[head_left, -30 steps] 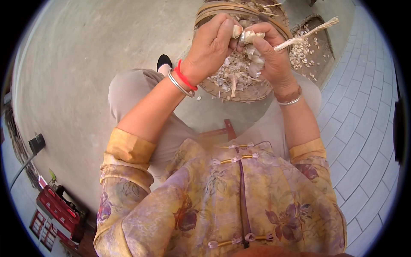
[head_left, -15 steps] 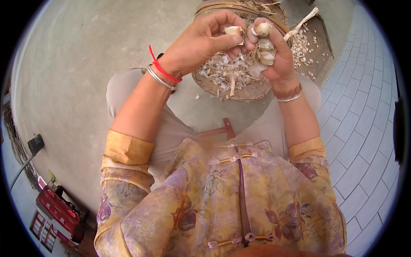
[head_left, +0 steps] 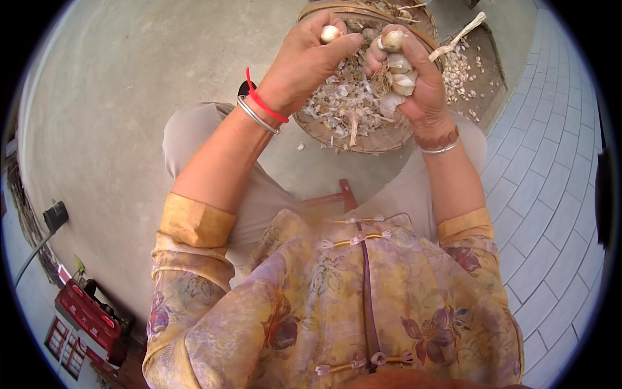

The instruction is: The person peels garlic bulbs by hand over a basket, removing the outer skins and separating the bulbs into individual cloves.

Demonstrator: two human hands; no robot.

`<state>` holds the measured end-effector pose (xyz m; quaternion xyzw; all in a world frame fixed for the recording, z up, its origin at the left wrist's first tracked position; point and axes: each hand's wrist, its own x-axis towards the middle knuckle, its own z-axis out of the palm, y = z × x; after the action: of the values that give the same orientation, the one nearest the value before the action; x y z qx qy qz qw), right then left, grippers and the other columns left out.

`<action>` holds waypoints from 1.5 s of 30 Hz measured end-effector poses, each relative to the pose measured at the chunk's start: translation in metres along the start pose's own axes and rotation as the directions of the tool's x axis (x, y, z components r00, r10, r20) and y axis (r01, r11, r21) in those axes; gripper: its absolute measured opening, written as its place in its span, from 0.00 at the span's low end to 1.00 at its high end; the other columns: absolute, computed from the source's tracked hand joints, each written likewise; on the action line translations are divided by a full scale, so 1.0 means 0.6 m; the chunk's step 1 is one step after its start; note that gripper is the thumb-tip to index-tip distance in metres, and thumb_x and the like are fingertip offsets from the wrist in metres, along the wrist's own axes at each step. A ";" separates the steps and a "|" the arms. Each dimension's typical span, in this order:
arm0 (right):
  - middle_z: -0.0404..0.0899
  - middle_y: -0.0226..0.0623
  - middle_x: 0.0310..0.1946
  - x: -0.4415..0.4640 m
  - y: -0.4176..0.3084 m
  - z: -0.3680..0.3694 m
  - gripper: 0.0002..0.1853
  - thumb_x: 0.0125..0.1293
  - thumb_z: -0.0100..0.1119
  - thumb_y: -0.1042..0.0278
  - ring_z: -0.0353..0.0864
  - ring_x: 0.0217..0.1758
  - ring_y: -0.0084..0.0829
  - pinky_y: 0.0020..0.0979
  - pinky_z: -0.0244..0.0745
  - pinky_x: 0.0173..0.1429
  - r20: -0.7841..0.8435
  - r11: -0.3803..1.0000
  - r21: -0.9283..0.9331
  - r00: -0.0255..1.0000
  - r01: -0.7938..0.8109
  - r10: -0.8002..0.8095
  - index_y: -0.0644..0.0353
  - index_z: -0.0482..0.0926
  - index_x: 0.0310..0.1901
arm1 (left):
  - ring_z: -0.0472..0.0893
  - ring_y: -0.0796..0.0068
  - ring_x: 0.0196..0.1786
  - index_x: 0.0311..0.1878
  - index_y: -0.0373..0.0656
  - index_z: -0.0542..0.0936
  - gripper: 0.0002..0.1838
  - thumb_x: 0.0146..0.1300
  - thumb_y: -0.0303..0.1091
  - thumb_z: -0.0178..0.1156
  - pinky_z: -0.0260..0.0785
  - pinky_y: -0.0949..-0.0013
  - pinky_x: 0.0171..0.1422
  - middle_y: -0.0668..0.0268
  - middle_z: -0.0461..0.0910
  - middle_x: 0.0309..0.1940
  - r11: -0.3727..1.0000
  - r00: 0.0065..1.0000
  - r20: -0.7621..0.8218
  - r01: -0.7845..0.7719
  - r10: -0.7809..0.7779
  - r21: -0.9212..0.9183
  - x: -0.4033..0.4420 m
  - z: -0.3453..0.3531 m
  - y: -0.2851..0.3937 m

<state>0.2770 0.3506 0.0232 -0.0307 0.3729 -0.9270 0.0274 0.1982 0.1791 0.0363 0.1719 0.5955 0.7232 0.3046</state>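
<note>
My left hand point(head_left: 304, 55) is closed around a pale garlic clove point(head_left: 330, 34), pinched between thumb and fingers. My right hand point(head_left: 421, 81) is wrapped round a partly broken garlic bulb point(head_left: 400, 63), with several plump cloves and a tuft of dry roots showing at its inner side. The two hands are a short distance apart. Below them, a round woven basket point(head_left: 383, 146) holds loose papery garlic skins point(head_left: 334, 107) and a dry stalk piece. A banded basket rim point(head_left: 350, 10) passes behind the hands, with more garlic inside, partly hidden.
To the right, a flat tray point(head_left: 494, 91) carries many loose cloves point(head_left: 455, 74), and a thick dry garlic stalk point(head_left: 459, 37) juts across its edge. A red wooden bar point(head_left: 347, 193) shows between my knees. Grey tiles point(head_left: 538, 175) cover the right side.
My left hand has drawn away to the left and slightly up with the clove, widening the gap. My right hand stays nearly in place, still around the bulb.
</note>
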 end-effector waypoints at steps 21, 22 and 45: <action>0.78 0.38 0.37 -0.003 0.001 0.004 0.13 0.72 0.52 0.61 0.80 0.40 0.28 0.27 0.77 0.47 -0.016 0.998 -0.061 1.000 -0.024 0.023 0.62 0.73 0.50 | 0.70 0.84 0.31 0.44 0.43 0.75 0.05 0.71 0.32 0.51 0.63 0.78 0.35 0.73 0.73 0.29 0.893 0.960 0.207 0.257 -0.190 -0.371 0.006 -0.007 -0.011; 0.78 0.38 0.37 -0.003 0.001 0.003 0.13 0.72 0.52 0.61 0.80 0.40 0.28 0.27 0.77 0.47 -0.016 0.998 -0.061 1.000 -0.023 0.022 0.62 0.73 0.50 | 0.70 0.84 0.31 0.45 0.42 0.75 0.05 0.70 0.28 0.51 0.63 0.78 0.35 0.73 0.74 0.30 0.897 0.967 0.194 0.231 -0.167 -0.378 0.006 -0.006 -0.009; 0.77 0.30 0.36 -0.019 0.020 0.014 0.08 0.70 0.54 0.68 0.75 0.42 0.18 0.24 0.72 0.46 -0.063 0.549 -0.835 0.990 0.019 -0.130 0.63 0.70 0.44 | 0.68 0.84 0.30 0.40 0.38 0.75 0.09 0.61 0.33 0.51 0.63 0.76 0.36 0.73 0.71 0.27 0.901 0.988 0.152 -0.057 -0.010 0.431 -0.009 0.004 0.015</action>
<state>0.2892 0.3369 0.0204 -0.0011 0.7660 -0.6407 -0.0516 0.2018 0.1765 0.0460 0.2967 0.7147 0.5609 0.2942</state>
